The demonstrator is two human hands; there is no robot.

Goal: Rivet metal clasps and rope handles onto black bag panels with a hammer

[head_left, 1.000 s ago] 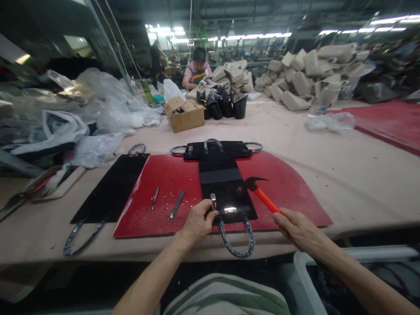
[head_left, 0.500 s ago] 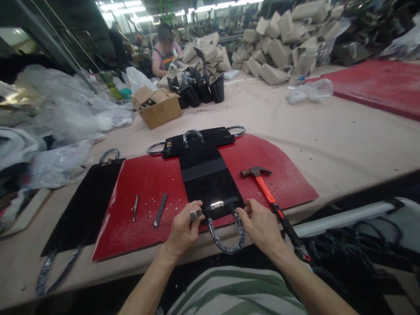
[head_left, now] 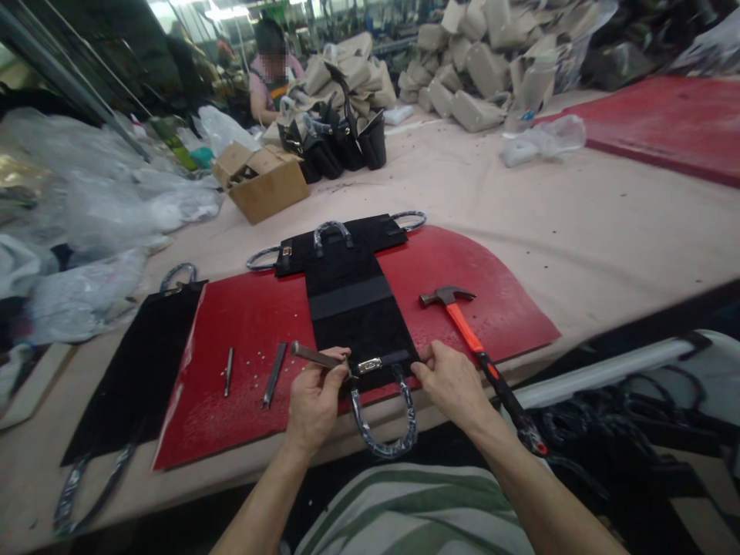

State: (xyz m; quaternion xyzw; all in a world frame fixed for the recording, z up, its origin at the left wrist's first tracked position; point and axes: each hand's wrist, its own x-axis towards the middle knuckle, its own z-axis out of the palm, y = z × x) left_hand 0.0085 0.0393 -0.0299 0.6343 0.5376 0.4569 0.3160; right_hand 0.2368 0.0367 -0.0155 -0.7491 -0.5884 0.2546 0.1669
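A black bag panel (head_left: 361, 335) lies on the red board, with a silver clasp plate (head_left: 370, 365) near its front edge. A plastic-wrapped handle (head_left: 385, 451) loops from that edge toward me. My left hand (head_left: 315, 405) is closed on a metal punch (head_left: 317, 355), tilted over the panel's front left corner; its tip is partly hidden by the fingers. My right hand (head_left: 454, 385) pinches the front right corner of the panel. Close to it rests a claw hammer (head_left: 465, 327) with an orange and black handle.
Two thin metal tools (head_left: 274, 375) and small scattered bits lie on the red board (head_left: 231, 324). Another black panel (head_left: 132, 362) is at the left. Further back stand a cardboard box (head_left: 269, 189), black bags (head_left: 329, 146) and a beige pile (head_left: 468, 69). A person (head_left: 269, 77) sits behind.
The metal punch in my left hand has swung from pointing toward me to slanting left, showing its length. My right hand stays at the panel's corner. The view has shifted slightly.
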